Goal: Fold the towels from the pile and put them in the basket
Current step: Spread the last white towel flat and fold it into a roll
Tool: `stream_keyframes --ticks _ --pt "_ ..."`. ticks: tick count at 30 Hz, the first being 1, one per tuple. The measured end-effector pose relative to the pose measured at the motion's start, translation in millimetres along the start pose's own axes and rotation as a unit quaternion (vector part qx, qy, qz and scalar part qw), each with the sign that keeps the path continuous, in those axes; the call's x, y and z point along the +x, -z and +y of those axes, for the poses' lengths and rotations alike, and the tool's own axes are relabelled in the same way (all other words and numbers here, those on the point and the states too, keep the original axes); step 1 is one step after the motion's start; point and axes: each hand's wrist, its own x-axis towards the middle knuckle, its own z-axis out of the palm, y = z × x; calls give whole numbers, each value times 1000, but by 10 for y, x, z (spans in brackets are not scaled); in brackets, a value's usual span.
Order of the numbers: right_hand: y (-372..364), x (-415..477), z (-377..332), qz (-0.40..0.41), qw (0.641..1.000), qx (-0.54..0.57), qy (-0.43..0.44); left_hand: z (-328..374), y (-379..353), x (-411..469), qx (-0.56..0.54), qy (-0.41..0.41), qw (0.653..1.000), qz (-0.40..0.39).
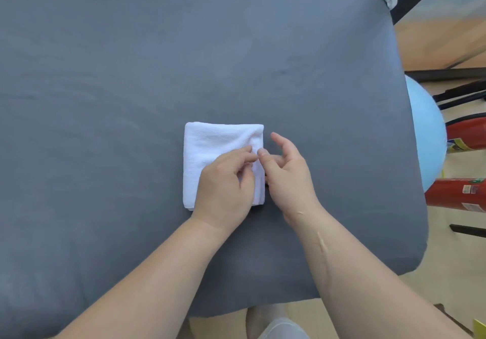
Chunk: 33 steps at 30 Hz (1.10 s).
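No words or numbers can be read. Labels on the red cylinders (459, 194) beyond the table's (157, 49) right edge are too blurred.

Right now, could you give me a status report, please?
Left hand pinching towel edge; right hand open beside it. Towel folded. Basket not in view.

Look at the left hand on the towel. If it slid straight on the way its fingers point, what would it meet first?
Most likely the right hand, whose thumb sits at the right edge of the towel, just ahead of the left hand; they look almost touching, though depth is unclear.
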Motion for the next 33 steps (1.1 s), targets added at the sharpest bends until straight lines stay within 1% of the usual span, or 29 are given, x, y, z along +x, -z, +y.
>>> stream_keyframes --ticks 3,4,5,7,9,10,12,13,14,15,16,17,18,19,20,21,22,23,24,26,28,33 --pt "-50 48 18 29 996 -78 27 -140 193 -21 71 -68 991 88" --pt "-62 54 19 32 995 -90 35 -205 261 -15 104 -95 985 101" --pt "-72 62 25 33 994 -94 40 -275 310 -1 144 -119 978 95" --pt "-69 86 52 33 995 -84 41 -390 362 16 241 -140 960 29" --pt "-33 117 73 17 996 -75 38 -457 349 38 350 -127 926 -62" --pt "3 133 72 0 997 -73 35 -468 324 56 393 -117 907 -95" --pt "76 164 45 -34 994 -97 30 -486 269 95 443 -92 882 -133" --pt "105 177 24 -38 991 -123 33 -492 239 112 456 -78 875 -143" --pt "125 185 8 -26 984 -167 46 -499 204 123 464 -66 871 -149" --pt "127 187 -3 7 969 -236 77 -503 169 125 469 -57 868 -152" --pt "114 177 -16 56 940 -311 130 -500 140 119 471 -49 867 -153" --pt "79 157 -25 102 903 -367 200 -494 111 110 471 -43 868 -153" --pt "24 137 -36 124 865 -401 274 -482 93 104 468 -36 869 -155" --pt "-41 133 -39 115 830 -429 336 -474 74 103 462 -27 872 -158" --pt "-105 143 -24 82 797 -468 372 -460 59 104 456 -18 875 -160" --pt "-159 167 14 42 767 -516 379 -454 42 103 452 -10 878 -158" --pt "-185 210 70 8 745 -560 362 -446 25 102 449 -4 880 -155" --pt "-187 260 127 -17 733 -590 337 -443 13 93 447 2 881 -153" --pt "-170 309 186 -36 731 -606 312 -440 7 90 444 7 883 -152" --pt "-117 397 303 -57 738 -607 289 -456 1 95 439 6 885 -153" --pt "-112 448 359 -62 740 -604 289 -497 1 128 439 1 884 -162" --pt "-166 506 419 -49 723 -626 288 -552 8 183 444 -4 875 -194"
